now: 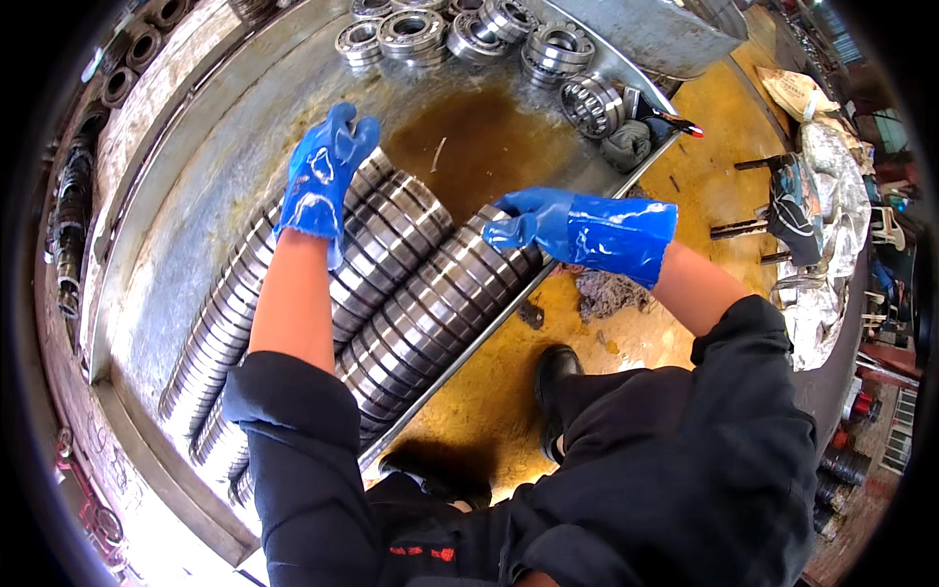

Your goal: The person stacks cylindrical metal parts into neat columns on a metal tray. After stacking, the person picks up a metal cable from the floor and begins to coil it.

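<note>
Both my hands wear long blue rubber gloves. My left hand (328,171) is over the far end of the left and middle rows, its fingers partly curled and apart, with nothing visible in it. At the far end of the right-hand row, my right hand (543,223) has its thumb and fingers around the end metal ring; the palm side is hidden. Shiny steel rings stand on edge, packed face to face into a left row (220,318), a middle row (391,245) and a right row (430,318). My left forearm covers part of them.
A metal tray (235,127) with raised edges holds the rows and a brown oily puddle (479,142). Several roller bearings (411,34) are piled at its far end, near a dark crumpled cloth (626,147). Right of it lie a yellow floor (704,147) and grey rags (611,293).
</note>
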Available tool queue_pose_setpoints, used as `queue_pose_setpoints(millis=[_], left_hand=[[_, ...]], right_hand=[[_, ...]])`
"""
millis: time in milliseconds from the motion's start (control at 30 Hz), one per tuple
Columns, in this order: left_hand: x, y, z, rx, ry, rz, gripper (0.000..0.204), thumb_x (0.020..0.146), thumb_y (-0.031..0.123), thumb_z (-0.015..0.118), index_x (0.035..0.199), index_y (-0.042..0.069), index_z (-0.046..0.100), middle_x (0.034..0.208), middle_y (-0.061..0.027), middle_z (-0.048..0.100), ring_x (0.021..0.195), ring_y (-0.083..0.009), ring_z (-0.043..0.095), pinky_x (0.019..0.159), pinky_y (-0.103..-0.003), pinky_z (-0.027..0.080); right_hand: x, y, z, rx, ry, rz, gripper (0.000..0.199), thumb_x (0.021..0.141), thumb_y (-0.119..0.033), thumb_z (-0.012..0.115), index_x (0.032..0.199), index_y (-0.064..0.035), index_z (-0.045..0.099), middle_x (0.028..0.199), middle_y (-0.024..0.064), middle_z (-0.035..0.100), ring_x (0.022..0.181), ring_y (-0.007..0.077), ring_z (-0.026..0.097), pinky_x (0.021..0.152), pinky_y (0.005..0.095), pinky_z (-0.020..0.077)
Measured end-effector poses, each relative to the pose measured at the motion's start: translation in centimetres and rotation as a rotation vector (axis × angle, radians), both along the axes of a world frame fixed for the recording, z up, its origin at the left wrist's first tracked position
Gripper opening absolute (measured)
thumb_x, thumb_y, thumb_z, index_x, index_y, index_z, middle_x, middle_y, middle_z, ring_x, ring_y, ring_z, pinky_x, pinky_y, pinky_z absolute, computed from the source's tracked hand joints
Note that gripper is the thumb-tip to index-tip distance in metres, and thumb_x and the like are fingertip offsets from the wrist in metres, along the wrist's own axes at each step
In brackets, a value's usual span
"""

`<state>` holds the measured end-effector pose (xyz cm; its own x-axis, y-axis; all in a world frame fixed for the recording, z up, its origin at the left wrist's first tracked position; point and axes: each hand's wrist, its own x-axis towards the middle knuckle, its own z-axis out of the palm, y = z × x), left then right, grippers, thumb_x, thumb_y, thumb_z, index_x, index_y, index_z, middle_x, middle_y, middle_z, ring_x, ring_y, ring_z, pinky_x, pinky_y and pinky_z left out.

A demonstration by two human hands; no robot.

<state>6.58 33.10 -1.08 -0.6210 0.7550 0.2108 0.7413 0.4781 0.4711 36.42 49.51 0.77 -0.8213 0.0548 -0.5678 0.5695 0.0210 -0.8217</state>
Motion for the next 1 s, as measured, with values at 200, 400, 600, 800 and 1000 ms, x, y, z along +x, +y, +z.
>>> queue_pose_setpoints(millis=[200,400,600,800,1000], left_hand=[[0.6,-0.1,0.9,-0.068,-0.097,0.05,0.053,0.099,0.045,0.064,0.134,0.006,0.063,0.128,-0.0243,0.07,0.121,-0.0401,0.066,0.102,-0.046,0.052],[1.3,0.7,0.9,0.012,-0.003,0.042,0.047,0.097,0.044,0.061,0.13,0.011,0.065,0.115,-0.0244,0.074,0.109,-0.0439,0.07,0.095,-0.051,0.055],[1.1,-0.3,0.3,-0.023,0.021,0.112,0.044,0.097,0.043,0.062,0.127,0.011,0.066,0.114,-0.0234,0.074,0.108,-0.0435,0.07,0.094,-0.051,0.056],[1.1,0.4,0.9,-0.016,-0.024,0.077,0.045,0.097,0.046,0.063,0.125,0.011,0.066,0.11,-0.0243,0.075,0.105,-0.0446,0.07,0.092,-0.052,0.055],[1.2,0.6,0.5,0.001,0.067,0.066,0.044,0.097,0.044,0.061,0.124,0.009,0.067,0.111,-0.0245,0.074,0.105,-0.0439,0.07,0.093,-0.052,0.055]], right_hand=[[-1.7,10.3,2.5,1.546,-0.081,-0.206,0.077,0.085,-0.063,0.071,0.132,-0.0039,0.06,0.113,0.0205,0.074,0.106,0.0386,0.072,0.094,0.0493,0.0561],[-2.4,18.3,0.8,1.472,-0.183,-0.252,0.073,0.081,-0.051,0.076,0.133,-0.0025,0.058,0.127,0.0257,0.069,0.119,0.0418,0.067,0.102,0.0508,0.0537],[-4.9,13.9,-0.8,1.298,0.038,-0.163,0.078,0.082,-0.044,0.078,0.146,-0.0061,0.054,0.136,0.0244,0.066,0.126,0.0419,0.063,0.11,0.0462,0.0501],[-9.8,9.2,-5.2,1.45,0.516,0.12,0.05,0.093,-0.029,0.074,0.138,-0.0084,0.063,0.122,0.0122,0.075,0.103,0.0311,0.074,0.091,0.04,0.0588],[-11.2,7.8,-3.8,1.289,0.389,0.309,0.062,0.087,-0.025,0.08,0.144,-0.0139,0.058,0.12,0.0195,0.073,0.098,0.0379,0.073,0.085,0.0459,0.0583]])
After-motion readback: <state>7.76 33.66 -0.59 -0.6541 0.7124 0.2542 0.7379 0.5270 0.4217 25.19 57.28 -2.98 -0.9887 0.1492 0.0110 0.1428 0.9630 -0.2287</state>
